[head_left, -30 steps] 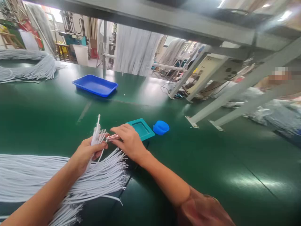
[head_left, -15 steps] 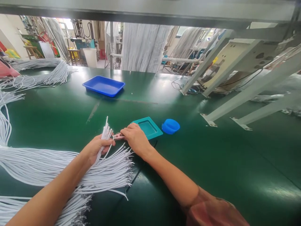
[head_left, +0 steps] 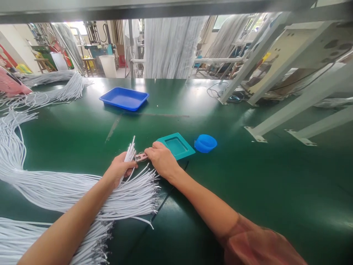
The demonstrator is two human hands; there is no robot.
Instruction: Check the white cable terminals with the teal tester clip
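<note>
My left hand (head_left: 119, 170) is closed around a small bunch of white cables (head_left: 129, 153) whose ends stick up past its fingers. My right hand (head_left: 162, 160) is closed on a small pinkish tool (head_left: 141, 157), its tip right at the cable ends. Under both hands a big fan of white cables (head_left: 82, 191) lies spread over the green table (head_left: 248, 176), stripped ends pointing right. Just beyond my right hand sit a teal shallow tray (head_left: 176, 145) and a small blue bowl (head_left: 205, 143).
A blue tray (head_left: 124, 98) lies farther back on the table. More white cable bundles (head_left: 52, 86) curve along the far left. White metal frame legs (head_left: 289, 117) stand on the table at the right. Cables hang in the background behind the table.
The camera view has tilted down and shifted left, showing more cable on the left. My hands stay together at the cable ends, and the bunch's ends stick out less.
</note>
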